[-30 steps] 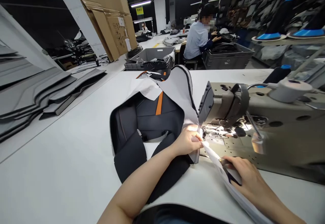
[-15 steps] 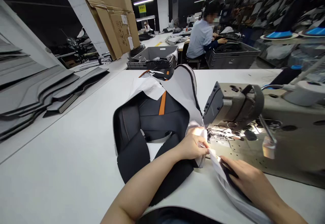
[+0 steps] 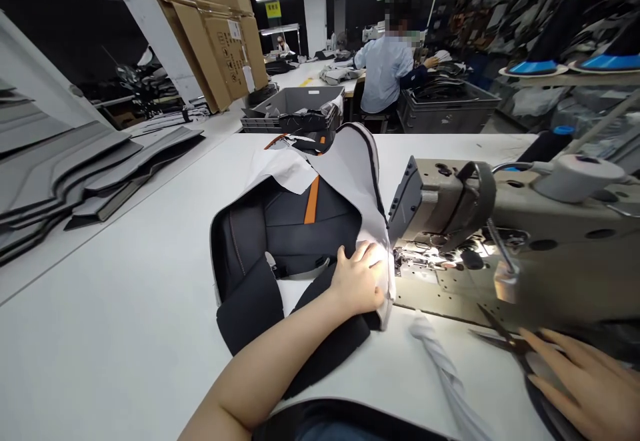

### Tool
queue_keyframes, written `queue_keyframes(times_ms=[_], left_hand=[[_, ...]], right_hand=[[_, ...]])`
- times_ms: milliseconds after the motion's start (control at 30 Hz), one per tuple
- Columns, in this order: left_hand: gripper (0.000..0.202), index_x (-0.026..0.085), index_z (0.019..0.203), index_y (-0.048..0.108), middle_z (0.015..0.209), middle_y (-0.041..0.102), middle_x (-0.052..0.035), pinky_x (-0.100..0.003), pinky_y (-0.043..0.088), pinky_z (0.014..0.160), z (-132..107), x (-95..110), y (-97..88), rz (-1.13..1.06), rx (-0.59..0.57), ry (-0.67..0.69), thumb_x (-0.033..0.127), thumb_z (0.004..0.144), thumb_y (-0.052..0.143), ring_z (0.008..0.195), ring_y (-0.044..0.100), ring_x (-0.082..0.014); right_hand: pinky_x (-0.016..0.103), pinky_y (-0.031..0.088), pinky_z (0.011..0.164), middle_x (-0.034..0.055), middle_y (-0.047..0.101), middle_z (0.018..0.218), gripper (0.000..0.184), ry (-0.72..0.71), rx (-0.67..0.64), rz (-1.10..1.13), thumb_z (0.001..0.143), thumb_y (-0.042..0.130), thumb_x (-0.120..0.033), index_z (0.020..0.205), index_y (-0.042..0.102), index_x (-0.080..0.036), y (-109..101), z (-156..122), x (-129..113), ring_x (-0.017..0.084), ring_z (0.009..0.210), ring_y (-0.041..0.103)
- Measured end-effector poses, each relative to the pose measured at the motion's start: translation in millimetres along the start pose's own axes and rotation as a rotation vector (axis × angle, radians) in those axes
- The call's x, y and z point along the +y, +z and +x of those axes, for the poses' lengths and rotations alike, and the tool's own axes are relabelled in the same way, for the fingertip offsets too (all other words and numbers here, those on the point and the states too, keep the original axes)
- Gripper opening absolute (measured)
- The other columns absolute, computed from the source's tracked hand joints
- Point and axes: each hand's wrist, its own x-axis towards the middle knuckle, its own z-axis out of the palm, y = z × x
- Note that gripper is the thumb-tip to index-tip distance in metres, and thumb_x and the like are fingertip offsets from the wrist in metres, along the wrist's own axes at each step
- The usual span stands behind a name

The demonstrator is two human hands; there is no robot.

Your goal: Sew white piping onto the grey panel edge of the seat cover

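My left hand lies with its fingers spread on the light grey edge of a black fabric bag piece, beside the sewing machine's needle area. An orange strip runs down inside the piece. At the lower right, my right hand has its fingers stretched apart over the handles of a pair of scissors. The scissors' blades are apart and point toward the machine. Between my hands, a twisted whitish fabric strip trails toward the front edge of the table.
The sewing machine stands at the right, with thread cones behind it. Stacked grey panels lie at the left. Beyond the table are grey crates, cardboard boxes and a seated person.
My right hand has moved right and down with the scissors, away from the fabric strip. My left hand has let go of the strip's end and flattened onto the bag piece.
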Motion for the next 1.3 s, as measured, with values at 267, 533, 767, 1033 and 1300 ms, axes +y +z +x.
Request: queue_keyframes(times_ms=[267,533,767,1033,1300], left_hand=[[0.039,0.023,0.113,0.057,0.143,0.04,-0.0039,-0.057,0.035,0.099,25.0,8.0,12.6,-0.061,0.089,-0.086,0.027,0.076,0.048,0.131,0.029,-0.0273],[0.039,0.025,0.114,0.057,0.144,0.039,-0.0035,-0.056,0.031,0.104,28.3,3.4,14.8,-0.1,0.081,-0.08,0.024,0.076,0.048,0.134,0.028,-0.0229],[0.035,0.025,0.112,0.059,0.143,0.04,-0.0031,-0.055,0.031,0.104,29.1,4.8,14.7,-0.104,0.093,-0.089,0.024,0.078,0.047,0.134,0.028,-0.0219],[0.035,0.025,0.11,0.059,0.143,0.04,-0.0028,-0.056,0.031,0.104,28.6,4.8,13.4,-0.1,0.081,-0.092,0.024,0.078,0.047,0.134,0.028,-0.0219],[0.034,0.023,0.108,0.061,0.144,0.04,-0.0021,-0.052,0.03,0.107,35.6,2.2,16.7,-0.095,0.07,-0.114,0.026,0.076,0.05,0.132,0.03,-0.0244]], right_hand=[[0.035,0.052,0.075,0.0113,0.063,0.113,0.037,-0.256,-0.066,0.066,0.091,0.038,-0.028,0.119,0.056,-0.012,19.1,110.0,-131.0,0.023,0.093,0.06],[0.035,0.049,0.075,0.0114,0.062,0.106,0.035,-0.137,0.056,0.233,0.089,0.043,-0.025,0.119,0.056,-0.012,48.9,116.3,-133.1,0.022,0.089,0.056],[0.035,0.048,0.071,0.0124,0.061,0.098,0.035,-0.144,0.078,0.233,0.088,0.045,-0.025,0.118,0.056,-0.01,49.7,112.9,-137.8,0.023,0.084,0.054],[0.033,0.045,0.072,0.0126,0.061,0.095,0.033,-0.282,0.094,0.076,0.088,0.041,-0.015,0.114,0.059,-0.007,41.1,118.6,-145.6,0.02,0.08,0.053],[0.034,0.043,0.071,0.0118,0.061,0.097,0.034,-0.225,0.05,0.029,0.088,0.038,-0.019,0.115,0.058,-0.01,39.6,121.8,-147.3,0.021,0.081,0.053]])
